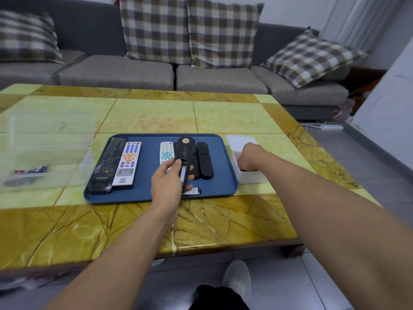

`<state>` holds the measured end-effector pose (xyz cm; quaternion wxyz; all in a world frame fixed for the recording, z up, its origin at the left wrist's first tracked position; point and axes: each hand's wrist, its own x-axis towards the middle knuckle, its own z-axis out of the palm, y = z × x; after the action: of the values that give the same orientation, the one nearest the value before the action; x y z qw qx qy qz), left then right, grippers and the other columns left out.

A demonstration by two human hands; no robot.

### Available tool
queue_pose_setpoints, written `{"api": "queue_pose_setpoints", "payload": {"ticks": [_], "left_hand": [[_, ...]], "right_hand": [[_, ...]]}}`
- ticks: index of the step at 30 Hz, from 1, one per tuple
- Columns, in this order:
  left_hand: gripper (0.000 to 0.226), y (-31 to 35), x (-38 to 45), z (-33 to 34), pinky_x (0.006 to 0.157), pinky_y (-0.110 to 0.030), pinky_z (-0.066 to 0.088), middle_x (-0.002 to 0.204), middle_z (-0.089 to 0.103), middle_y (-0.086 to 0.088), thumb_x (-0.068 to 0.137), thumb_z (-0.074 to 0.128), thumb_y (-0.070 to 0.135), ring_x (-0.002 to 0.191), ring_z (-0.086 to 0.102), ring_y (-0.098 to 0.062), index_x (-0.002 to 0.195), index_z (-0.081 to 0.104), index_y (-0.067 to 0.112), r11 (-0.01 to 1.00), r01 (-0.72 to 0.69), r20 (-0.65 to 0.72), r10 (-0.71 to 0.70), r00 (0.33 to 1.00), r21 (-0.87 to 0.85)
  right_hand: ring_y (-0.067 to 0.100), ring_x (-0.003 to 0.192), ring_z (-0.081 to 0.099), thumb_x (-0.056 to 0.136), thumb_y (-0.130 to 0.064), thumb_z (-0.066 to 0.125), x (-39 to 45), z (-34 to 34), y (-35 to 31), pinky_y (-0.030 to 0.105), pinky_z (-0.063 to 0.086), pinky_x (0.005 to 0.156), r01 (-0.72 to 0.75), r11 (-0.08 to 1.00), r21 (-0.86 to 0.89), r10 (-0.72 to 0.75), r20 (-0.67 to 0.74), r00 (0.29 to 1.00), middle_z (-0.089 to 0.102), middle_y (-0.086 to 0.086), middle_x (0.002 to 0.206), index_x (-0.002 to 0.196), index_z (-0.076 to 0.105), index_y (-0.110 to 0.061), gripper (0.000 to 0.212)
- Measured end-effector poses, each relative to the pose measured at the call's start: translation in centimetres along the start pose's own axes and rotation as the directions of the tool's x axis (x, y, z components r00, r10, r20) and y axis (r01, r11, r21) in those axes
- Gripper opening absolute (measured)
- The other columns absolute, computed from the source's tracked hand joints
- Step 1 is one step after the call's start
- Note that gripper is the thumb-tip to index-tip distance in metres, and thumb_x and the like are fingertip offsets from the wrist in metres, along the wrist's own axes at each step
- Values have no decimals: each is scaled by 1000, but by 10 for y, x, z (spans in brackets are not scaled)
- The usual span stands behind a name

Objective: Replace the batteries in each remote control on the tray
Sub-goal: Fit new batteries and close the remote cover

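My left hand (pixel 167 182) grips a black remote (pixel 184 153) back side up over the blue tray (pixel 156 198), and its battery compartment is open. My right hand (pixel 248 157) reaches down into a white box (pixel 252 176) just right of the tray; its fingers are hidden inside. On the tray lie a long black remote (pixel 109 162), a white remote with coloured buttons (pixel 127 163), a small white remote (pixel 166 152) and two black remotes (pixel 204 159). A small dark piece (pixel 194 190) lies near the tray's front edge.
A clear plastic container (pixel 44 153) with batteries inside stands at the table's left. The yellow tiled coffee table (pixel 156 115) stretches toward a grey sofa (pixel 116 74) with checked cushions. A white power strip (pixel 330 127) lies on the floor at right.
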<state>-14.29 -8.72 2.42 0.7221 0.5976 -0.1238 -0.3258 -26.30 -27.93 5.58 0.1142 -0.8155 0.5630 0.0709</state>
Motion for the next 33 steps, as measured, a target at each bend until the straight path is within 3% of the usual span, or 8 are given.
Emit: {"api": "queue_pose_setpoints", "payload": {"ticks": [3, 7, 10, 15, 19, 22, 27, 33], "left_hand": [[24, 0, 2, -1, 59, -30, 58, 94, 78, -4, 103, 53, 24, 77, 74, -16, 124, 63, 17, 1000, 0, -4, 0, 1000, 2], [24, 1, 0, -1, 59, -30, 57, 95, 77, -6, 103, 53, 24, 78, 73, -17, 125, 62, 17, 1000, 5, 5, -5, 1000, 3], [23, 2, -2, -1, 59, -29, 58, 97, 77, -7, 104, 52, 23, 79, 73, -18, 124, 61, 17, 1000, 10, 11, -10, 1000, 4], [24, 7, -7, -6, 60, -31, 60, 98, 76, -7, 104, 52, 23, 81, 74, -19, 125, 60, 17, 1000, 3, 14, -3, 1000, 11], [21, 14, -7, -15, 59, -31, 60, 99, 76, -9, 105, 50, 23, 82, 74, -20, 122, 59, 16, 1000, 7, 19, -7, 1000, -7], [20, 19, -5, -27, 58, -33, 59, 101, 75, -11, 105, 49, 21, 79, 75, -23, 122, 56, 15, 999, 31, 22, -30, 999, -36], [17, 23, -3, -48, 70, -46, 62, 100, 74, -13, 104, 51, 18, 86, 75, -31, 119, 54, 12, 995, 73, 29, -71, 997, -68], [11, 24, 4, -71, 82, -56, 59, 108, 71, -23, 106, 45, 17, 93, 73, -40, 110, 53, 10, 986, 120, 99, -109, 989, -119]], "right_hand": [[22, 72, 52, 88, -12, 58, -4, -3, 4, 27, 40, 56, -11, 998, 66, 12, -14, 1000, 47, 5, 73, 74, 47, -10, 18], [25, 61, 43, 77, -7, 70, -6, -12, 20, 26, 33, 49, 9, 942, 335, 11, -56, 998, 43, 6, 61, 61, 40, -9, 34], [22, 63, 53, 80, -8, 78, -19, -25, 27, 25, 40, 55, 79, 808, 584, -36, -86, 996, 57, 4, 69, 74, 63, -10, 16], [14, 81, 63, 88, -14, 74, -62, -31, 9, 27, 47, 68, 171, 459, 872, -191, -92, 977, 72, 2, 99, 120, 69, -19, 33], [23, 94, 66, 98, -2, 56, -94, -19, -26, 31, 57, 90, -119, -112, 987, -422, 61, 905, 68, 8, 95, 126, 64, -5, 29], [24, 90, 68, 98, 0, 53, -111, -8, -55, 30, 60, 85, -328, -332, 885, -523, 117, 844, 66, 12, 91, 121, 63, -1, 26], [13, 65, 53, 99, -12, 53, -121, 7, -88, 18, 42, 48, -397, -251, 883, -545, 210, 811, 63, 6, 82, 110, 67, -7, 18], [7, 44, 29, 97, -14, 58, -123, 23, -100, 19, 17, 40, -225, -141, 964, -462, 137, 876, 66, 4, 82, 116, 59, -15, 19]]}}
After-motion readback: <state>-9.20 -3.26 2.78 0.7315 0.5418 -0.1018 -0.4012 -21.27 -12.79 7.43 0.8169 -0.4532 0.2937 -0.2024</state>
